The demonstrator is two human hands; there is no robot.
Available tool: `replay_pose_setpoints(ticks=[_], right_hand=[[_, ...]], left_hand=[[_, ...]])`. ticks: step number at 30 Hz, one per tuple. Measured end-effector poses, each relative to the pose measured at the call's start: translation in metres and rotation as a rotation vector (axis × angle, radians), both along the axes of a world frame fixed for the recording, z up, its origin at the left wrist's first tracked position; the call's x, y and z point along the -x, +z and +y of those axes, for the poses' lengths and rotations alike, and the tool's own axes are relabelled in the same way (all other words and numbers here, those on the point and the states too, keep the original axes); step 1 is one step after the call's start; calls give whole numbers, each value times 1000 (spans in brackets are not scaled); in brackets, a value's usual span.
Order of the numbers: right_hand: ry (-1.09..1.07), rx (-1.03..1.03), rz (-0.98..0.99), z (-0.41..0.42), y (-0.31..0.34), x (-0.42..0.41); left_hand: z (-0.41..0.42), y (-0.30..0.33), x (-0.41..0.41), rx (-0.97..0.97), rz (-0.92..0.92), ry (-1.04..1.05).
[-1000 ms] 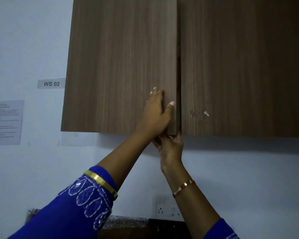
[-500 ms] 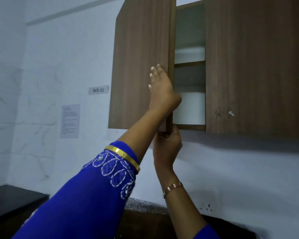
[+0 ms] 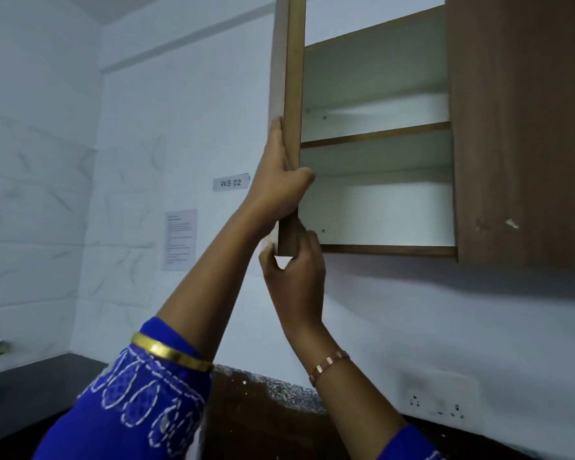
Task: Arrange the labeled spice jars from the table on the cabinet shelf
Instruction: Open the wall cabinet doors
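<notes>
Cabinet [image 3: 525,127]: I am looking up at a wall unit with its left door [image 3: 294,78] swinging out edge-on toward me, while the right door is sitting flush.
Upper compartment: it is showing only white back and side panels above the middle shelf [image 3: 375,133]; I am seeing nothing standing in it.
Lower compartment: it is showing a white interior over the bottom board [image 3: 389,250], with nothing resting on the part I can see.
Spice jars: I am not finding them anywhere in view, so I cannot tell where they are standing.
Left hand [image 3: 279,180]: I am gripping the door's free edge, fingers running up the outer face, thumb hooking round the inner side.
Right hand [image 3: 296,277]: I am pinching the door's bottom corner, fingers curling round it from below.
Sleeves: blue embroidered cloth is covering both forearms; a gold bangle [image 3: 170,351] is sitting on the left, a bracelet [image 3: 327,363] on the right.
Wall: a "WS 02" label [image 3: 231,182] and a printed sheet [image 3: 179,240] are hanging left of the door.
Change since half a second ago: the door is standing much wider, exposing both compartments fully, and my left hand is now wrapping the edge instead of lying flat.
</notes>
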State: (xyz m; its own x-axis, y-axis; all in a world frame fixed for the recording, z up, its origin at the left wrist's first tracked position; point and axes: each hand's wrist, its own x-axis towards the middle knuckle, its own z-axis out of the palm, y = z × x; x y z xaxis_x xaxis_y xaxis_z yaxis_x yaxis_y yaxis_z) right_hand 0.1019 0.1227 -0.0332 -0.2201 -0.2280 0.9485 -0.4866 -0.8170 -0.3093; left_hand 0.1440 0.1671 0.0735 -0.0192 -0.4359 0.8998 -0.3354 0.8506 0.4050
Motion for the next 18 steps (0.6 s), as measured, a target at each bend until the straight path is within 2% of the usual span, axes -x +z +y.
replay_pose_setpoints(ticks=[6,11,18], right_hand=[[58,94,64,-4,0,-90],[-65,118,70,-17,4,-161],[-254,53,220,-35,7,-228]], left_hand=[[6,-5,-96,37,119,-42],[0,-9,-175,-10,200,14],[-20,-19,-254,-54,263,52]])
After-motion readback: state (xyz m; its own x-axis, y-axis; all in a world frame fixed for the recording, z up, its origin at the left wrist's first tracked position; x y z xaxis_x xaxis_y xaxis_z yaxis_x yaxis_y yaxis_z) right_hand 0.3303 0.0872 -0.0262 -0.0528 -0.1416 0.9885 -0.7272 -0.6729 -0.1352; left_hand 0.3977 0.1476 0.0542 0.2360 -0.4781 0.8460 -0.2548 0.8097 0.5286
